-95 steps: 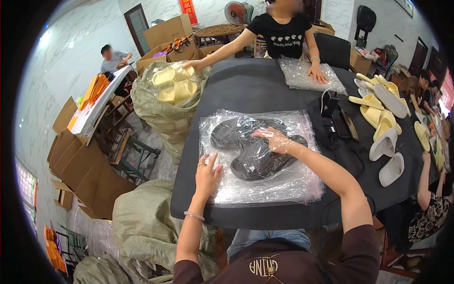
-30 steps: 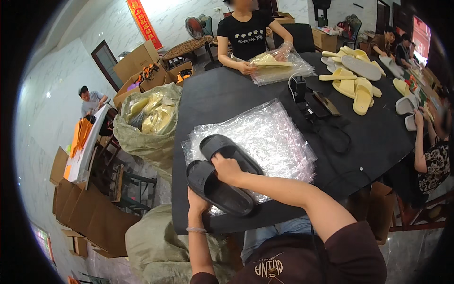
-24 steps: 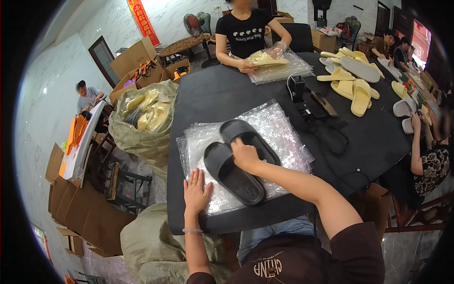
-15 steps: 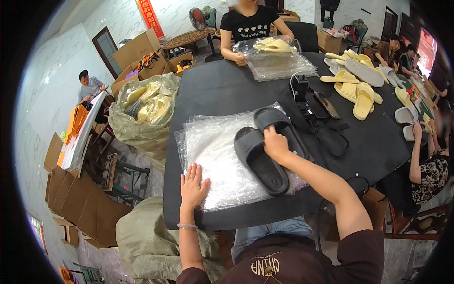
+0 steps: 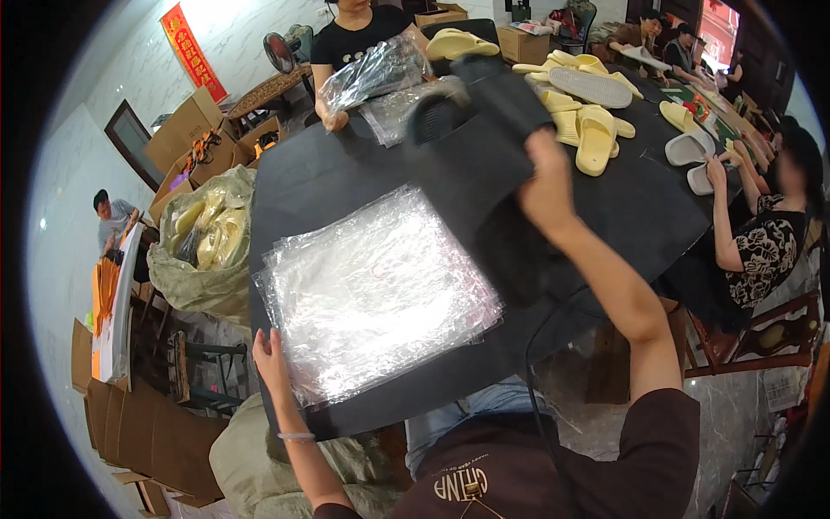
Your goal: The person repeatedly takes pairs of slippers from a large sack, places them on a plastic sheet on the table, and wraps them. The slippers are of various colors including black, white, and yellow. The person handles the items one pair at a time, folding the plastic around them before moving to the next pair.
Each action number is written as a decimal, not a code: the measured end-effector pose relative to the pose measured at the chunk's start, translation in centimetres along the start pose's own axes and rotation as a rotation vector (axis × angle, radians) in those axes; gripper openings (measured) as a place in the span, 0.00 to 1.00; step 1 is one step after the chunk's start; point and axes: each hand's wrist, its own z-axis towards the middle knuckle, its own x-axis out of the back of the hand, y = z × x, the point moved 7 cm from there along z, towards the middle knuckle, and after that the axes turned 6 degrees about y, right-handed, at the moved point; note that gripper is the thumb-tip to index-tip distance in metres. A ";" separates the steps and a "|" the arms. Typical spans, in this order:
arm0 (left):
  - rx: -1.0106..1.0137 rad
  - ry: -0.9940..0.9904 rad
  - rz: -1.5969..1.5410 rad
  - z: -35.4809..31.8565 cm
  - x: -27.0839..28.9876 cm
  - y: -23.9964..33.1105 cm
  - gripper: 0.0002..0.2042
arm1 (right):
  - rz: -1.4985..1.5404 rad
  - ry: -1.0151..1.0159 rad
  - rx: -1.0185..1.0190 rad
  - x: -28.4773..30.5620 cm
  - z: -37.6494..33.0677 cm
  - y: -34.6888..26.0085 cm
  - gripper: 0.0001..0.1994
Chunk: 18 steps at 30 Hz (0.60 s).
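Note:
My right hand (image 5: pixel 549 186) grips a pair of black slippers (image 5: pixel 501 99), raised above the table and smeared by motion. Which part of the slippers my fingers hold is hard to make out. Beside the slippers lies a stack of clear plastic bags (image 5: pixel 372 285), flat on the black table (image 5: pixel 294 186) and shining in the light. At the stack's near left corner rests my left hand (image 5: pixel 274 368), fingers apart, holding nothing.
Across the table a person (image 5: pixel 363 39) holds a crumpled clear bag (image 5: pixel 376 78). Yellow slippers (image 5: pixel 596 138) are heaped at the far right. A sack of bagged yellow slippers (image 5: pixel 207 246) stands left of the table. Another person (image 5: pixel 761 233) sits at the right, handling pale slippers (image 5: pixel 692 149).
My right hand has lifted the black slippers off the bag stack, up and to the right. The person opposite has raised a clear bag; a yellow slipper now shows outside it.

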 end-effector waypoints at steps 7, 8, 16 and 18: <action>-0.011 -0.138 0.616 2.6 -2.2 -0.2 0.43 | -0.315 0.158 -0.323 12.6 -0.8 17.9 0.15; 0.016 -0.159 0.606 2.6 -2.4 -0.6 0.43 | -0.375 0.124 -0.398 13.7 -1.7 21.0 0.15; 0.330 -0.353 0.440 1.3 -3.4 1.6 0.38 | -0.866 -0.005 -0.820 22.3 -8.6 45.7 0.20; 0.415 -0.472 0.255 2.4 -7.0 -0.4 0.35 | -0.718 -0.210 -1.108 29.3 -8.8 53.7 0.24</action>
